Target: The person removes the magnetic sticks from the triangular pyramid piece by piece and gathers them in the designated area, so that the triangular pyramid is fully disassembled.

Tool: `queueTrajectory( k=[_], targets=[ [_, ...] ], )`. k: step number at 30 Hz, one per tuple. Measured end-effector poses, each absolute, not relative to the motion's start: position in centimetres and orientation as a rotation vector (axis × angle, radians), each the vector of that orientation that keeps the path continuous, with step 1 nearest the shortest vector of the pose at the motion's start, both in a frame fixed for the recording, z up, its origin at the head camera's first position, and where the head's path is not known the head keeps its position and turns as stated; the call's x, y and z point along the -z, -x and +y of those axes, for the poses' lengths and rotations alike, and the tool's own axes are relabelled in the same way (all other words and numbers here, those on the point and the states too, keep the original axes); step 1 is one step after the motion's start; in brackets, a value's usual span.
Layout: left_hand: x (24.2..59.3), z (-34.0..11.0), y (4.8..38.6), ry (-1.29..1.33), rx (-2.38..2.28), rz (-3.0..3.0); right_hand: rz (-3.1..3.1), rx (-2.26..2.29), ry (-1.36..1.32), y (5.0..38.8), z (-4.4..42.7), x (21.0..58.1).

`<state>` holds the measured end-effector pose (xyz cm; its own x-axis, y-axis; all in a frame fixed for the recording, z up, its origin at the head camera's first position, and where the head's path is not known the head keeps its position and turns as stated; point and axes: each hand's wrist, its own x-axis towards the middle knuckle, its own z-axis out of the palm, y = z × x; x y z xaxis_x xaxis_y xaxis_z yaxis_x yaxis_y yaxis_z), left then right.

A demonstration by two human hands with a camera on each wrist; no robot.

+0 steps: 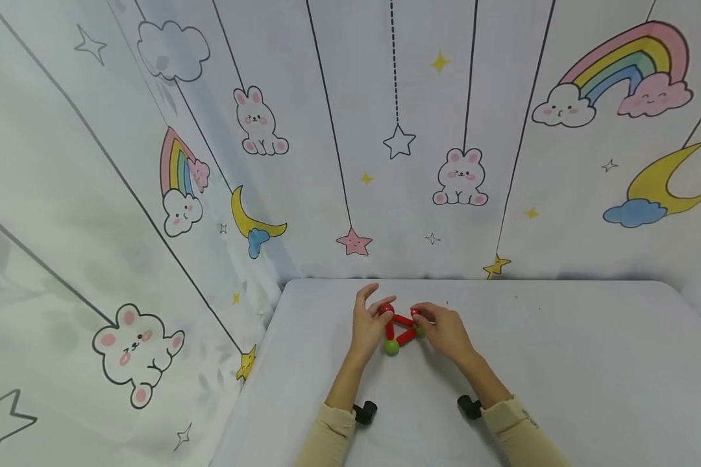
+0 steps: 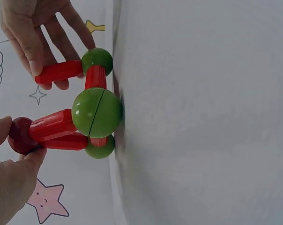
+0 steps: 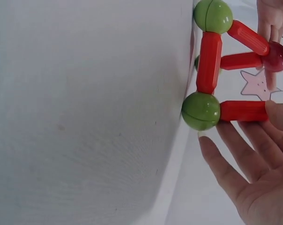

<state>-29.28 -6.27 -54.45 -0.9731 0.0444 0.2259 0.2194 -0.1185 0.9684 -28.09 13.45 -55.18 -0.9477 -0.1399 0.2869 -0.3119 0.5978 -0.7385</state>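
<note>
1. Over the white table (image 1: 566, 370), the near green ball (image 1: 391, 347) forms the closest corner of a frame of red rods and balls, between the two hands.
2. Right of the near green ball and slightly beyond it is the right green ball (image 3: 201, 111); a red connecting rod (image 3: 209, 63) joins the two.
3. Beyond the near green ball sits the far green ball (image 2: 100, 148), partly hidden.
4. Above and beyond the near green ball is the red ball (image 2: 22, 135), with one sloping rod (image 2: 52, 125) running down to the near green ball and another to the far one.
5. Left of and beyond the near green ball, the left hand (image 1: 367, 327) pinches the red ball between thumb and finger.
6. Right of the near green ball, the right hand (image 1: 448, 332) grips an upright red rod (image 3: 243, 111) on the right green ball.
</note>
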Motion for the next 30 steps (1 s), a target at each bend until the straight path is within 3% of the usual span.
queueTrajectory(
  k=[30],
  targets=[
    [55.2, -9.2, 30.2, -0.143, 2.226, -2.042, -2.613, -1.299, 0.046, 28.3, 17.0, 54.7]
  ],
)
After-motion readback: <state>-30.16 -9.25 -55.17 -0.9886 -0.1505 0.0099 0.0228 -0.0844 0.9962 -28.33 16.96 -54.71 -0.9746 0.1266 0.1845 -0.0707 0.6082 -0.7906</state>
